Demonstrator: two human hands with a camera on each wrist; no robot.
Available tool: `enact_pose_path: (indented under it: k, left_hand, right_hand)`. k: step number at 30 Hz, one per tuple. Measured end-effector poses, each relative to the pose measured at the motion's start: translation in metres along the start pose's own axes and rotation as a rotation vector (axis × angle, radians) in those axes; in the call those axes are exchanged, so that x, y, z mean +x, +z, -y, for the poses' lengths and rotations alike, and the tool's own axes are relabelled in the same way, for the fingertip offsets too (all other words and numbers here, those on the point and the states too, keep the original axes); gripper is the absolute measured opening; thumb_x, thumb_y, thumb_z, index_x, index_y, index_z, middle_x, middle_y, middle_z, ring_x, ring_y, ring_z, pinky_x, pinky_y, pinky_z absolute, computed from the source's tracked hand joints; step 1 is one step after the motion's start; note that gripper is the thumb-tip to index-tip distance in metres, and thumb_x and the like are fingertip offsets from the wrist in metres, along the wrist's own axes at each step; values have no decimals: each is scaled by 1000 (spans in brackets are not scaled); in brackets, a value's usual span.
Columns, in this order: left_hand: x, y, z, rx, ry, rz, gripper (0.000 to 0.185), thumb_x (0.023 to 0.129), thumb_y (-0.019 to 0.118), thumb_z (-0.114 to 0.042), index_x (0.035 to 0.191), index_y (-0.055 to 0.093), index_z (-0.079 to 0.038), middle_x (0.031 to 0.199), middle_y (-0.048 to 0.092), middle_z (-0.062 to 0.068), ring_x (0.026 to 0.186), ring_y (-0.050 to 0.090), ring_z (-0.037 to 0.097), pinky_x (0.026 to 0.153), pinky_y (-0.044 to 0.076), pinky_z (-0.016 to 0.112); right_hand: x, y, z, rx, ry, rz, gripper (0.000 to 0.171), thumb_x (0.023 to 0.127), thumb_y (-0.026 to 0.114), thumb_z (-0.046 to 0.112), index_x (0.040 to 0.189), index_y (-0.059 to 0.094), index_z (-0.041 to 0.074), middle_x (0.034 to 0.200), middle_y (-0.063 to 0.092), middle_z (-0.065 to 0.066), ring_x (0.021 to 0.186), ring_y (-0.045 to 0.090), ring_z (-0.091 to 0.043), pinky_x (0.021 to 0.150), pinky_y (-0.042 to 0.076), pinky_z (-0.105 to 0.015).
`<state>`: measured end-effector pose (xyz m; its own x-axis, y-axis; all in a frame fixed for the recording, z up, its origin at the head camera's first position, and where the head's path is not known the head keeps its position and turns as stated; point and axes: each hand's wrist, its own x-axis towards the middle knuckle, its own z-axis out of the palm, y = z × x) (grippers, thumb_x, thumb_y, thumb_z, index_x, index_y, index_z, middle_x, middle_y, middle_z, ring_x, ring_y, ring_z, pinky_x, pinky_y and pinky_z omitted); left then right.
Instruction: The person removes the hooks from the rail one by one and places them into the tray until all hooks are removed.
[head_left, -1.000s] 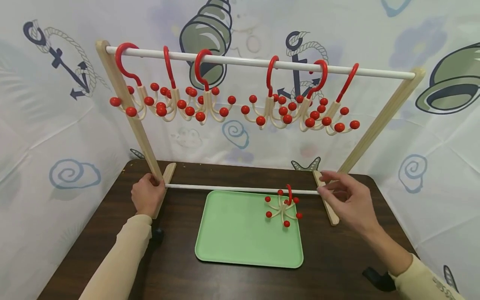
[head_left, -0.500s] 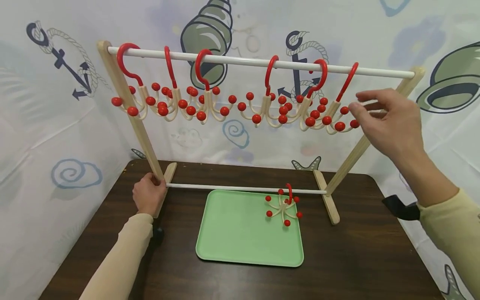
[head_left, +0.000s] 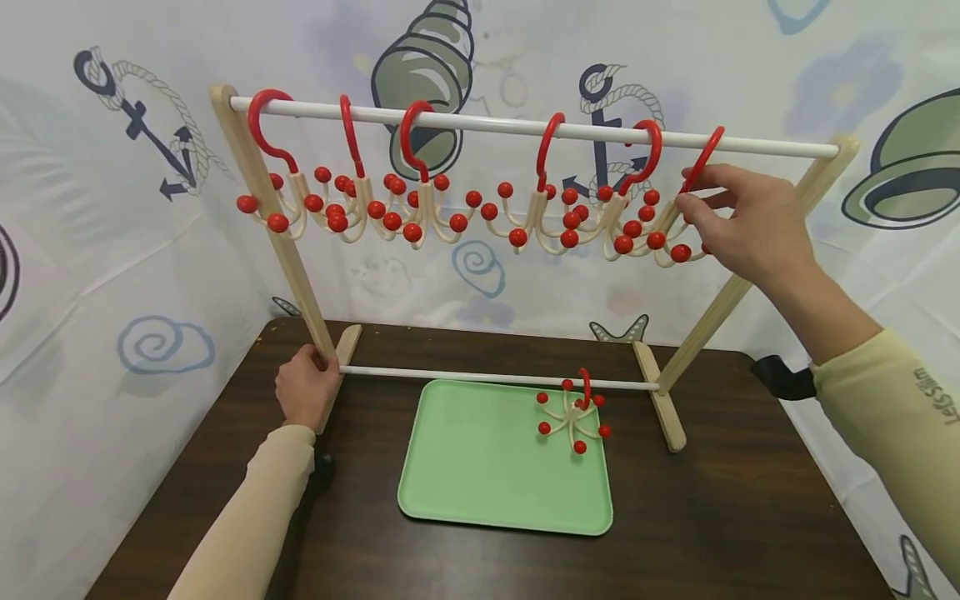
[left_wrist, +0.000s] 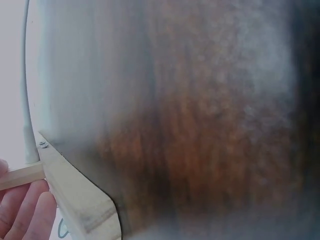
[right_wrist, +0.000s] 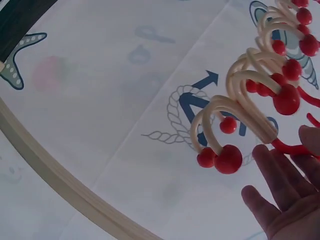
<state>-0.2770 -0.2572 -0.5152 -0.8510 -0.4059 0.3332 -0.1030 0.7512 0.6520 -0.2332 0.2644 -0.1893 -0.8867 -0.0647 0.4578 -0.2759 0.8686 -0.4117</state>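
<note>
My left hand (head_left: 306,386) grips the base of the wooden rack's left post (head_left: 296,283); in the left wrist view its fingers (left_wrist: 40,215) lie around the wood beside a foot piece (left_wrist: 82,195). On the rack's white top bar (head_left: 480,122) hang several hangers, each with a red hook and curved pale arms tipped with red balls. My right hand (head_left: 757,221) pinches the red hook (head_left: 703,162) of the rightmost hanger (right_wrist: 250,115) between thumb and fingers. Another such hanger (head_left: 573,417) lies on a green tray (head_left: 502,467), its hook pointing up.
The dark wooden table (head_left: 360,542) carries the rack and the tray. A thin white lower bar (head_left: 495,377) runs between the rack's feet, just behind the tray. Behind stands a white cloth (head_left: 480,292) printed with sea motifs. The right post (head_left: 712,325) slants outward.
My right hand has risen from near the rack's right foot to the top bar, then moved left onto the rightmost hanger's hook. My left hand has stayed on the left post.
</note>
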Motion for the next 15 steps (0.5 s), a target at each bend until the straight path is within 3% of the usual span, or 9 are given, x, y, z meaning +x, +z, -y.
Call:
enact_pose_path:
  k: [9, 15]
  left_hand:
    - [2, 3, 1, 4, 14, -27, 20, 89, 64, -21, 93, 65, -1, 77, 66, 17, 68, 61, 37, 63, 43, 53]
    - [0, 2, 1, 0, 19, -38, 20, 89, 64, -21, 93, 65, -1, 77, 66, 17, 68, 61, 37, 62, 43, 53]
  right_hand:
    - [4, -1, -11, -48, -31, -98, 39, 95, 62, 32, 124, 66, 6, 113, 69, -17, 89, 68, -35, 55, 36, -6]
    - [5, -3, -15, -60, -82, -193, 37, 94, 65, 27, 121, 68, 3, 111, 70, -19, 89, 69, -37, 59, 32, -3]
